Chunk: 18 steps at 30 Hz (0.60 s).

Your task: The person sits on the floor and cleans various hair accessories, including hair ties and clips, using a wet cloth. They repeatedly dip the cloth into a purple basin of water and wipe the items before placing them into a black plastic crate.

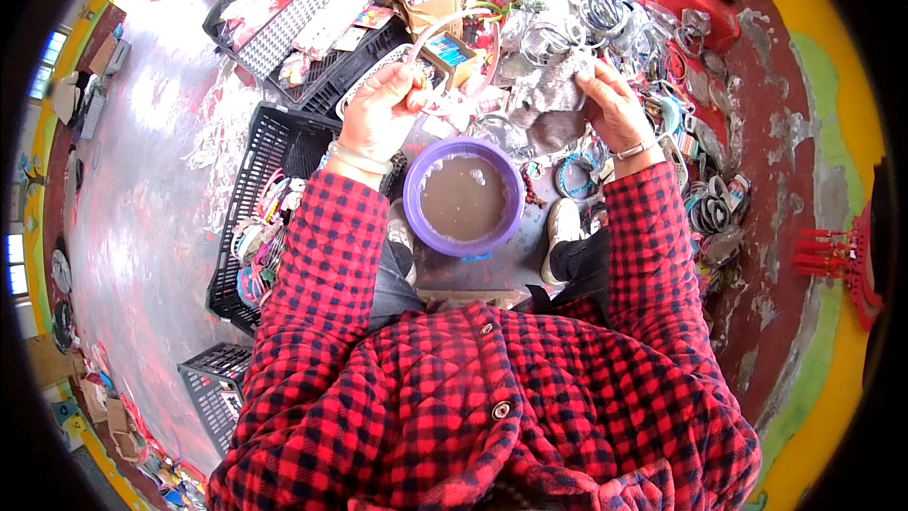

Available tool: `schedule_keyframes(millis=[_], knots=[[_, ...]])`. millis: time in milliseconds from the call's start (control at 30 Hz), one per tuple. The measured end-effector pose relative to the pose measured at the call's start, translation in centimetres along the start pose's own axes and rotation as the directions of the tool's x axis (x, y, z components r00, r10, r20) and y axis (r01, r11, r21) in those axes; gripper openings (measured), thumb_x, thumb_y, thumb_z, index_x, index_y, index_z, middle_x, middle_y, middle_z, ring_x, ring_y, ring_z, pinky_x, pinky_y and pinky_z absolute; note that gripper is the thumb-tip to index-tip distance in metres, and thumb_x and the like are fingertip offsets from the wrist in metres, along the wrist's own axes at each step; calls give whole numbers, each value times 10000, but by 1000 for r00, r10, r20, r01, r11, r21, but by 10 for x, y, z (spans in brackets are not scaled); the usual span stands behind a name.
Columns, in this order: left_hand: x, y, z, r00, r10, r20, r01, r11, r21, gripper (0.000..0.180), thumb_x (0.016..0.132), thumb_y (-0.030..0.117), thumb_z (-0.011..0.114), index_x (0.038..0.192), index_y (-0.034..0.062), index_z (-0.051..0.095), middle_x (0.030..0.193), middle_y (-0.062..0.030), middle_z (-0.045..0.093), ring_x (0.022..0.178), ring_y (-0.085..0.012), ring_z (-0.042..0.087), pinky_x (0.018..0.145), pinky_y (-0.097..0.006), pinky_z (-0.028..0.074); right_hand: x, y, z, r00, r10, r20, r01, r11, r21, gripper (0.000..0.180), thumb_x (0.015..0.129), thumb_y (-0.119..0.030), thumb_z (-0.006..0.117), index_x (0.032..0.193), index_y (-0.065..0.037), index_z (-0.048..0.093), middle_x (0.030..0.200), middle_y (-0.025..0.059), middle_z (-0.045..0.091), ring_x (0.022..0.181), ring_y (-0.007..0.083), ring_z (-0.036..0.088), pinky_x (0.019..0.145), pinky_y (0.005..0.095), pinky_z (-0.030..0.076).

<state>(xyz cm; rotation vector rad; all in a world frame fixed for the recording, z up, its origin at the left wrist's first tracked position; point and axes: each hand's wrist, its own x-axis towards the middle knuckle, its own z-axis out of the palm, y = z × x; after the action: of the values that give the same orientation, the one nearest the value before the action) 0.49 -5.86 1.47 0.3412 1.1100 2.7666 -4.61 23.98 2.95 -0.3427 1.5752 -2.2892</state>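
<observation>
Hoop (473,24) clenched in left grip (383,114); grey cloth (553,95) grasped by right grip (615,109)

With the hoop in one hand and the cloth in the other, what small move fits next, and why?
Probably bring the grey cloth in the right hand across to the thin hoop held up by the left hand. The two are apart, both raised above the purple basin of murky water.

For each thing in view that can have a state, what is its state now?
left hand: closed on the pale hoop
pale hoop: held up above the basin
right hand: gripping the grey cloth
grey cloth: crumpled, held
purple basin: upright, filled with murky brown water
black crate: open, holding colourful hoops
</observation>
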Motion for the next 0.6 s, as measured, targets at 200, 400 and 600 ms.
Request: schedule_keyframes(millis=[200, 400, 600], knots=[[-6, -6, 17, 995, 100, 7, -99, 973, 209, 191, 873, 166, 555, 941, -5, 604, 865, -70, 592, 831, -160, 527, 786, -297, 403, -9, -20, 39, 972, -234, 22, 225, 899, -375, 238, 825, -81, 580, 1051, -6, 574, 973, 13, 582, 899, 103, 529, 806, 245, 421], [-7, -11, 25, 986, 4, 166, -64, 932, 358, 169, 859, 136, 580, 933, -9, 626, 872, -64, 591, 838, -146, 547, 763, -276, 422, -8, -13, 77, 832, -536, 144, 305, 225, -925, 229, 728, -78, 620, 943, -5, 587, 830, 147, 566, 749, 296, 577, 664, 339, 467], [-7, -21, 38, 979, 41, 200, -100, 950, 296, 127, 877, 83, 550, 917, -16, 618, 890, -50, 576, 801, -104, 550, 719, -226, 444, -2, 11, 77, 944, -274, 182, 220, 113, -969, 166, 764, -162, 578, 851, -25, 617, 803, 181, 584, 735, 328, 597, 648, 401, 479]])
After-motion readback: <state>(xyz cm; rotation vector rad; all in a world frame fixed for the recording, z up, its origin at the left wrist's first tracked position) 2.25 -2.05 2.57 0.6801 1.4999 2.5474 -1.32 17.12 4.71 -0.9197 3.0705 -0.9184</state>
